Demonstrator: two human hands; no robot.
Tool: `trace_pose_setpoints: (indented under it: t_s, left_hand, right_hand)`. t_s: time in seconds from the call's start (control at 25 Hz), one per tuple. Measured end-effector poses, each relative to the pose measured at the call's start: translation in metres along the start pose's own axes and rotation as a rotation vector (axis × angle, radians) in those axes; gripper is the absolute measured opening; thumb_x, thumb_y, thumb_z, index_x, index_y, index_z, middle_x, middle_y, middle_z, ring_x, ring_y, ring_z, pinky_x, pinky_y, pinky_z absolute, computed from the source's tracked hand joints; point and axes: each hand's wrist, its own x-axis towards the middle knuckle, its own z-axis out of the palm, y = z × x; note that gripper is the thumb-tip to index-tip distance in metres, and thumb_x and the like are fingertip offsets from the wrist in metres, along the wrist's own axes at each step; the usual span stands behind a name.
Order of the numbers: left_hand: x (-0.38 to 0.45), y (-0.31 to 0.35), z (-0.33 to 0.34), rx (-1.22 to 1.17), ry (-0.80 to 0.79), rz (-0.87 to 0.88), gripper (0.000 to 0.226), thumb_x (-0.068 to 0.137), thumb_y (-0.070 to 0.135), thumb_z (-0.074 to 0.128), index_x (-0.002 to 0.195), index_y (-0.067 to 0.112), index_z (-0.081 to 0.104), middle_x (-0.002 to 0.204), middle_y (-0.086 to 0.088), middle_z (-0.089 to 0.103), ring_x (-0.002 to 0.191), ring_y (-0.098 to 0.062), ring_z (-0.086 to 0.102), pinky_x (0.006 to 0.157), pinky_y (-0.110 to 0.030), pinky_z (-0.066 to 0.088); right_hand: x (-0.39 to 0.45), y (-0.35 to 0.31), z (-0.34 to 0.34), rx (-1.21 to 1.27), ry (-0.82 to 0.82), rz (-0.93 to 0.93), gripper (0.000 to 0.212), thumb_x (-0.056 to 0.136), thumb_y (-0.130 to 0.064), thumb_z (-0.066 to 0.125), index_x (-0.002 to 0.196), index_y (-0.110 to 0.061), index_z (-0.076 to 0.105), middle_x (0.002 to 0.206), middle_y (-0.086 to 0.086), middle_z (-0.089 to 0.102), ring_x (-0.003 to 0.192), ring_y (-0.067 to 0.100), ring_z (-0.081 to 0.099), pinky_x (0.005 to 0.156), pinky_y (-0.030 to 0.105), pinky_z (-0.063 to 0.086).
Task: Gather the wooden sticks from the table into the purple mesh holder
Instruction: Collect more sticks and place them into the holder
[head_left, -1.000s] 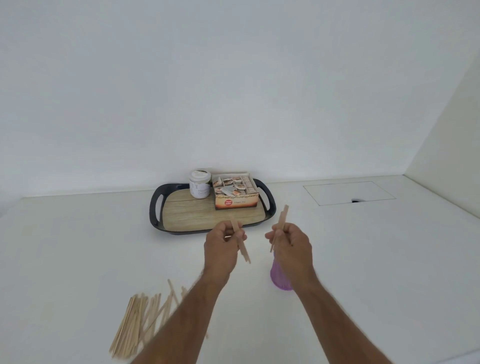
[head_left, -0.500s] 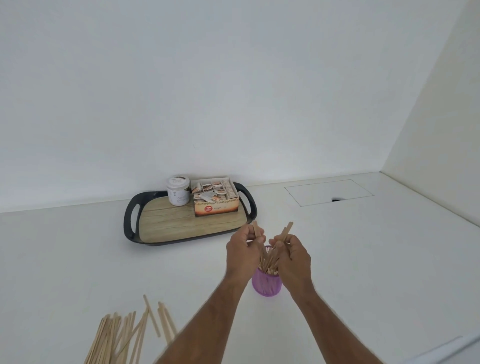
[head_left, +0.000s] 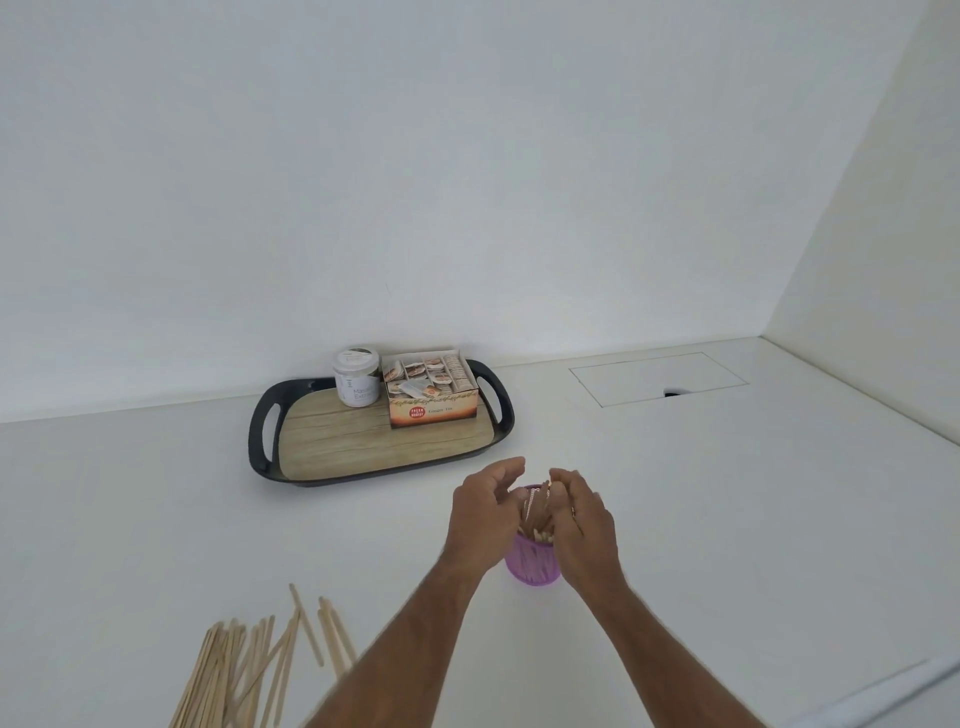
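The purple mesh holder (head_left: 534, 565) stands on the white table, centre front, with several wooden sticks (head_left: 537, 514) upright inside it. My left hand (head_left: 485, 506) hovers at its left rim, fingers spread, holding nothing. On the other side, my right hand (head_left: 582, 512) curls over the right rim with loose fingers close to the stick tops; no stick is clearly held. A loose pile of wooden sticks (head_left: 249, 660) lies flat at the lower left of the table, reaching the frame's bottom edge.
A black tray (head_left: 262, 431) with a wood-look base sits at the back against the wall, carrying a white jar (head_left: 356, 375) and an open tea-bag box (head_left: 431, 395). A rectangular cable hatch (head_left: 657, 378) is set into the table at back right.
Both hands held sticks above the holder a second ago, then lowered them into it. Now the sticks stand in the holder and both hands have spread apart at its rim.
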Motion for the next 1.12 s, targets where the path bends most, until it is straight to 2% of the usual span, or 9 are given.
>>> trace_pose_setpoints:
  t_s: [0.16,0.24,0.32,0.44,0.56,0.64,0.8,0.96,1.12]
  left_hand:
    - [-0.005,-0.002,-0.017,0.044,0.03,0.031,0.039,0.09,0.008,0.067,0.127,0.021,0.066,0.116,0.018,0.066,0.111,0.002,0.062,0.099,-0.016,0.046]
    - [-0.009,-0.005,-0.031,0.067,0.072,0.026,0.032,0.089,0.012,0.07,0.119,0.024,0.07,0.106,0.023,0.068,0.1,0.009,0.064,0.092,-0.013,0.046]
    - [-0.014,-0.011,-0.049,0.092,0.118,0.001,0.026,0.087,0.014,0.072,0.11,0.026,0.072,0.095,0.023,0.07,0.09,0.013,0.065,0.087,-0.013,0.049]
    - [-0.025,-0.023,-0.081,0.168,0.167,-0.069,0.019,0.085,0.017,0.073,0.102,0.025,0.072,0.087,0.014,0.073,0.086,0.005,0.068,0.087,-0.019,0.054]
    - [-0.037,-0.039,-0.115,0.275,0.213,-0.173,0.016,0.081,0.02,0.076,0.097,0.024,0.072,0.083,0.011,0.072,0.082,0.0,0.068,0.085,-0.024,0.056]
    - [-0.046,-0.049,-0.14,0.373,0.233,-0.255,0.014,0.078,0.024,0.078,0.091,0.023,0.072,0.084,0.009,0.071,0.083,-0.007,0.068,0.085,-0.028,0.056]
    - [-0.067,-0.07,-0.186,0.577,0.223,-0.449,0.013,0.073,0.027,0.078,0.076,0.02,0.067,0.081,0.007,0.07,0.079,-0.013,0.068,0.077,-0.03,0.057]
    - [-0.082,-0.086,-0.218,0.745,0.166,-0.613,0.021,0.072,0.025,0.071,0.085,0.01,0.066,0.088,-0.005,0.071,0.085,-0.025,0.069,0.074,-0.03,0.056]
    - [-0.088,-0.091,-0.228,0.768,0.134,-0.661,0.027,0.068,0.027,0.076,0.07,0.014,0.052,0.079,-0.004,0.065,0.078,-0.024,0.066,0.061,-0.026,0.047]
  right_hand:
    - [0.0,0.004,0.002,-0.258,-0.042,-0.009,0.042,0.103,-0.029,0.038,0.14,-0.01,0.046,0.147,0.005,0.048,0.146,0.026,0.024,0.119,0.048,0.012]
    - [-0.002,0.0,0.004,-0.327,0.027,-0.045,0.052,0.101,-0.035,0.041,0.146,-0.009,0.037,0.154,0.007,0.039,0.149,0.026,0.016,0.12,0.048,0.007]
    - [-0.006,-0.01,0.007,-0.338,0.098,-0.145,0.057,0.098,-0.042,0.041,0.144,-0.008,0.041,0.153,0.009,0.039,0.149,0.026,0.017,0.121,0.048,0.006]
    - [-0.016,-0.027,0.023,-0.362,0.118,-0.483,0.047,0.093,-0.036,0.05,0.129,-0.005,0.058,0.141,0.009,0.053,0.144,0.028,0.033,0.12,0.05,0.016]
    - [-0.042,-0.04,0.058,-0.331,0.011,-0.676,0.027,0.087,-0.022,0.062,0.111,-0.011,0.07,0.116,0.004,0.069,0.117,0.024,0.061,0.102,0.046,0.045]
    - [-0.065,-0.049,0.082,-0.318,-0.197,-0.548,0.022,0.086,-0.024,0.061,0.105,-0.017,0.071,0.102,-0.003,0.07,0.096,0.018,0.066,0.085,0.034,0.053]
    - [-0.095,-0.054,0.125,-0.417,-0.584,-0.112,0.032,0.089,-0.038,0.053,0.115,-0.023,0.063,0.108,-0.005,0.067,0.105,0.015,0.061,0.091,0.027,0.046]
    - [-0.106,-0.066,0.151,-0.482,-0.695,0.026,0.051,0.082,-0.058,0.056,0.112,-0.017,0.061,0.111,-0.002,0.064,0.108,0.018,0.059,0.09,0.027,0.046]
    - [-0.111,-0.079,0.17,-0.549,-0.68,0.022,0.066,0.07,-0.076,0.058,0.097,-0.015,0.057,0.098,0.002,0.062,0.092,0.022,0.061,0.077,0.029,0.046]
